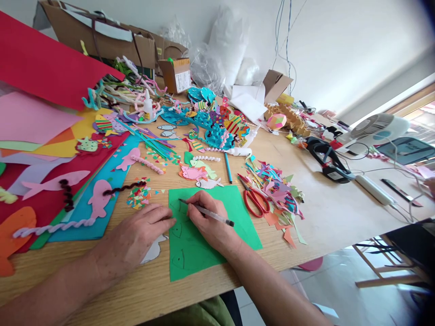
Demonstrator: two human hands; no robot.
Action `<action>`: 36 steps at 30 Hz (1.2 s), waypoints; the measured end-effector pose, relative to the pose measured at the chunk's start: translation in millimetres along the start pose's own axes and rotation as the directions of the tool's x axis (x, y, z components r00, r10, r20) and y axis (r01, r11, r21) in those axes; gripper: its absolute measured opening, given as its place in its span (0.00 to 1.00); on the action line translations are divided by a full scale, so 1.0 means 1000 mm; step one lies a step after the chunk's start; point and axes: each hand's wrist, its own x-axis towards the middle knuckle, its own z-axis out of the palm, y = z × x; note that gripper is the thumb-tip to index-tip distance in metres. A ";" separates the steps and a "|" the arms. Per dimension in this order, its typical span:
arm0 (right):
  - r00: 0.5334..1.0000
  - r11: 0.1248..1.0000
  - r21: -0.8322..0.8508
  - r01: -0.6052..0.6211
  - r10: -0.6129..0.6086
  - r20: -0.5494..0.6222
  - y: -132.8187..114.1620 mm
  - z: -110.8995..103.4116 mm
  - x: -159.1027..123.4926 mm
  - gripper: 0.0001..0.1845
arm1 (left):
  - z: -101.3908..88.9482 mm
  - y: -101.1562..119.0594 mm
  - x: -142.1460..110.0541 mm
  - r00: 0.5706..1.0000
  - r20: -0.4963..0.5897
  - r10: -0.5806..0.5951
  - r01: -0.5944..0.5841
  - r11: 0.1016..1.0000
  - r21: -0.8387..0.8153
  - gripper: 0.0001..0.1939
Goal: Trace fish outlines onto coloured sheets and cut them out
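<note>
green sheet (204, 260) lies flat on the wooden table (125, 283), in front of the person and partly under the right hand (211, 222). that hand is closed around a dark-tipped pen (217, 217), its point on the sheet near the upper left corner. the left hand (147, 225) is open and holds nothing, palm down, its fingertips at the sheet's left edge, beside a white paper cut-out (154, 250).

as for progress, the drawing looks partway along. down the left side, the lower outline (178, 259) and the middle outline (177, 230) each show a dot like an eye and a curved line; the top one, by the pen point, seems to be in hand, though its detail is too faint to judge. much of the right part shows no lines, and the sheet looks uncut; the red-handled scissors (257, 202) lie just beside it, unheld.
</note>
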 end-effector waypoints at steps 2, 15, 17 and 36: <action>1.000 1.000 0.007 -0.001 0.001 0.001 0.000 0.000 0.000 0.04 | 0.000 0.000 0.001 1.000 -0.004 0.002 -0.002 1.000 -0.001 0.21; 1.000 1.000 0.014 0.004 -0.004 -0.008 -0.001 -0.001 0.000 0.04 | -0.001 0.001 0.003 1.000 -0.023 0.004 -0.005 1.000 -0.003 0.21; 1.000 1.000 0.008 0.008 -0.008 -0.012 -0.001 -0.002 0.000 0.04 | -0.002 0.002 0.004 1.000 -0.018 0.000 -0.001 1.000 -0.020 0.21; 0.998 0.995 0.089 -0.051 0.047 0.052 -0.007 -0.008 -0.006 0.04 | 0.000 -0.001 0.001 0.999 0.028 -0.017 0.018 0.999 -0.049 0.19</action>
